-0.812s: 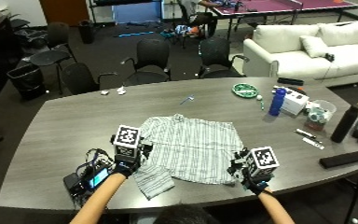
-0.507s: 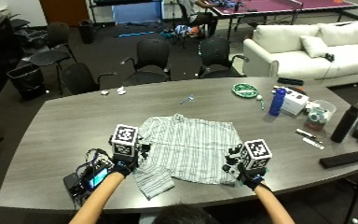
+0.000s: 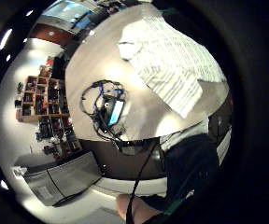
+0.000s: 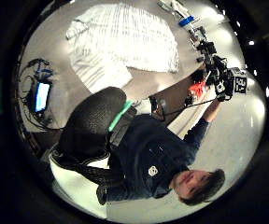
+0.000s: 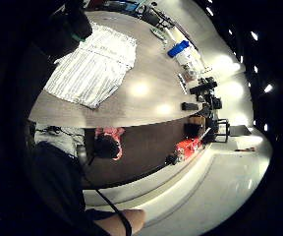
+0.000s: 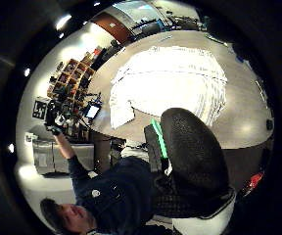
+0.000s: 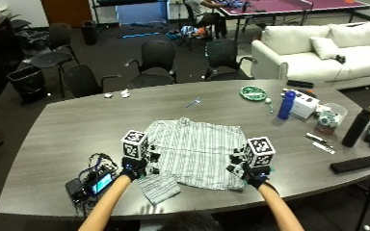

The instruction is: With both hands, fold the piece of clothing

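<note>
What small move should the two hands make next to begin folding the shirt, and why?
Probably lower both hands and pinch the near hem. The striped grey-white shirt lies spread flat on the grey table. The left hand and right hand hover at its near corners; the palm views show them above the cloth, holding nothing.
</note>
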A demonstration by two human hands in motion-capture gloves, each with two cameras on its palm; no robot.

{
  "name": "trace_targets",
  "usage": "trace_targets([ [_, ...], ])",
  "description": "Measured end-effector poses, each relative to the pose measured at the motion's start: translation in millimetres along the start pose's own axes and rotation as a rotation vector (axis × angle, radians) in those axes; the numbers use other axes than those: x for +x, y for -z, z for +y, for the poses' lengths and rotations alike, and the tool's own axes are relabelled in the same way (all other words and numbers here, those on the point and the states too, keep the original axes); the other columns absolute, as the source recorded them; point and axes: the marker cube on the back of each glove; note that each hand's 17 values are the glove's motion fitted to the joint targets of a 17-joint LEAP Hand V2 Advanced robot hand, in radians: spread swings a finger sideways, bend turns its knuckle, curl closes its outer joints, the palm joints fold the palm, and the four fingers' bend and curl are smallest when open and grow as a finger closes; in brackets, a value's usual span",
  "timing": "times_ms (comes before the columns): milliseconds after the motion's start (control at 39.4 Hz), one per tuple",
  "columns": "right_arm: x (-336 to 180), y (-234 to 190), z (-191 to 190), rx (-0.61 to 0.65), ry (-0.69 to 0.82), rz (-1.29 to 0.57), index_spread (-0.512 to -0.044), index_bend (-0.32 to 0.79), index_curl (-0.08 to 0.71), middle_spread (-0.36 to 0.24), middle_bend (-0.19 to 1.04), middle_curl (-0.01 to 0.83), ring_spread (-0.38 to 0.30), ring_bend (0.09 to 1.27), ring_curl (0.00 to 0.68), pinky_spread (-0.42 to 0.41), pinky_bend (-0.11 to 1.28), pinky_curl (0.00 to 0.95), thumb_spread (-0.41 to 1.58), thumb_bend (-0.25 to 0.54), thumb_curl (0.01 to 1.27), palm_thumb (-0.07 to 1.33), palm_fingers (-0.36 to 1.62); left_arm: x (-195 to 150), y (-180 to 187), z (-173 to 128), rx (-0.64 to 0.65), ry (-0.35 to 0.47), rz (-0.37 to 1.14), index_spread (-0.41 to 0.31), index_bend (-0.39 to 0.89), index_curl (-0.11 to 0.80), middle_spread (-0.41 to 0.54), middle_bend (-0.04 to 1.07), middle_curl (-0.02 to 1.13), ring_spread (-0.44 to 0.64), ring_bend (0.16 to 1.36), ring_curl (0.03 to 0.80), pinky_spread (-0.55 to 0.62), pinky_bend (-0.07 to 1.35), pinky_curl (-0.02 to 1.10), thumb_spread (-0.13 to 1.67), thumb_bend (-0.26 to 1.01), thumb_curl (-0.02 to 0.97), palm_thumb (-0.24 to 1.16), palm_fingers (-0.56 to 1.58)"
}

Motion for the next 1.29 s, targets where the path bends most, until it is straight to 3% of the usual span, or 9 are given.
trace_targets([
  [152,-10,-3,-7,-0.046,-0.007,0.002,-0.307,0.12,0.228,0.0,0.2,0.313,0.006,0.4,0.295,0.131,0.42,0.308,1.25,0.094,0.25,0.4,0.55,-3,-54,-53,0.059,-0.079,0.018,0.0,0.08,0.176,0.344,0.1,0.2,0.42,0.61,0.282,0.38,0.56,0.34,1.07,-0.02,0.246,0.25,-0.06],
  [355,-18,-17,-18,-0.085,-0.003,0.015,-0.305,0.12,0.234,0.0,0.18,0.324,0.003,0.41,0.31,0.127,0.43,0.325,1.26,0.059,0.26,0.41,0.54,6,-95,-77,-0.04,-0.151,0.018,-0.005,0.13,0.185,0.401,0.13,0.17,0.45,0.64,0.279,0.4,0.58,0.34,1.03,-0.02,0.272,0.28,-0.1],
  [558,-14,-48,-29,-0.16,-0.006,0.046,-0.303,0.13,0.242,0.0,0.18,0.331,0.002,0.41,0.318,0.127,0.44,0.336,1.27,0.028,0.28,0.43,0.54,22,-147,-54,-0.525,-0.05,0.052,-0.002,0.1,0.19,0.442,0.14,0.15,0.49,0.62,0.269,0.42,0.58,0.34,0.97,-0.03,0.292,0.29,-0.16],
  [888,-8,-71,-34,-0.215,-0.027,0.034,-0.302,0.14,0.258,0.0,0.18,0.338,-0.005,0.41,0.329,0.122,0.44,0.347,1.28,-0.009,0.29,0.45,0.53,20,-190,-78,-0.566,-0.026,0.096,0.059,0.09,0.138,0.482,0.15,0.14,0.53,0.63,0.263,0.47,0.57,0.33,0.89,-0.03,0.316,0.29,-0.19],
  [989,-4,-82,-37,-0.223,-0.029,0.017,-0.301,0.14,0.263,0.0,0.18,0.339,-0.006,0.41,0.331,0.122,0.44,0.349,1.28,-0.012,0.3,0.45,0.53,15,-192,-83,-0.61,0.088,0.052,0.062,0.12,0.144,0.445,0.21,0.17,0.53,0.6,0.254,0.47,0.51,0.32,0.93,0.0,0.33,0.36,-0.12],
  [1015,-4,-84,-38,-0.225,-0.028,0.011,-0.298,0.14,0.263,0.0,0.18,0.339,-0.006,0.41,0.332,0.122,0.44,0.349,1.28,-0.013,0.3,0.45,0.53,13,-192,-85,-0.596,0.105,0.033,0.038,0.22,0.177,0.4,0.24,0.19,0.53,0.56,0.241,0.47,0.46,0.3,0.95,0.01,0.337,0.39,-0.04],
  [1040,-5,-85,-39,-0.227,-0.026,0.006,-0.297,0.14,0.264,0.0,0.18,0.339,-0.006,0.41,0.332,0.122,0.44,0.349,1.28,-0.013,0.3,0.45,0.53,12,-192,-88,-0.579,0.116,0.017,0.048,0.16,0.165,0.408,0.24,0.19,0.53,0.57,0.247,0.47,0.47,0.31,0.95,0.0,0.335,0.38,-0.08],
  [1141,-8,-89,-40,-0.238,-0.026,-0.004,-0.294,0.14,0.27,0.0,0.17,0.339,-0.007,0.41,0.334,0.122,0.44,0.35,1.28,-0.014,0.3,0.45,0.53,11,-188,-95,-0.537,0.165,-0.025,0.006,0.28,0.229,0.296,0.27,0.22,0.51,0.5,0.223,0.47,0.39,0.28,1.0,0.01,0.354,0.44,0.06],
  [1294,-6,-111,-50,-0.27,0.002,-0.027,-0.295,0.14,0.276,0.0,0.17,0.34,-0.007,0.41,0.337,0.121,0.43,0.349,1.28,-0.013,0.3,0.46,0.53,26,-176,-122,-0.195,-0.027,-0.055,-0.098,0.36,0.294,0.084,0.33,0.26,0.33,0.47,0.21,0.3,0.34,0.27,1.11,0.06,0.38,0.55,0.46],
])
